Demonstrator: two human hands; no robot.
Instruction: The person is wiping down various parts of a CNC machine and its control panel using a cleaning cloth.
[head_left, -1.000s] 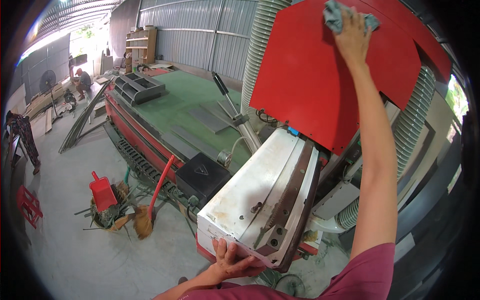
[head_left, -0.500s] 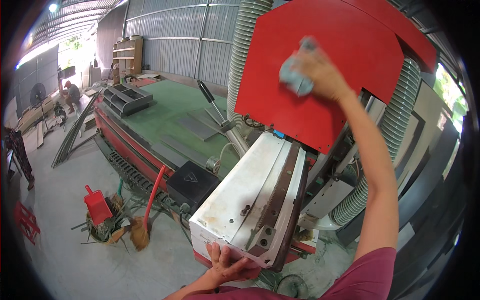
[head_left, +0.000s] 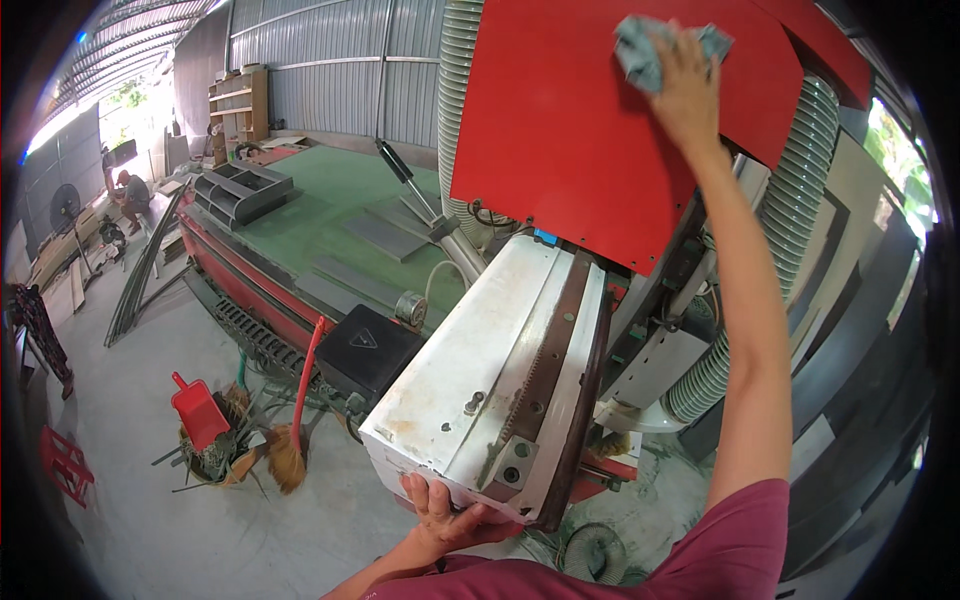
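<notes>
Though spread, the right hand (head_left: 690, 85) — a grey-blue cloth (head_left: 639, 58) beneath it, against the red panel (head_left: 570, 130).

The right arm (head_left: 755, 330) is raised high and stretched forward, with only a small bend at the elbow (head_left: 757, 375). It leans toward the left as it goes up. The right wrist (head_left: 708, 150) is almost straight, and the right hand (head_left: 688, 88) shows its back, with the fingers pointing upward, a little apart, in a holding pose. The left forearm (head_left: 385, 570) comes in low, rising to the right. The left hand (head_left: 450, 520) is much lower, with some fingers directed upward and one digit extended toward the right.
</notes>
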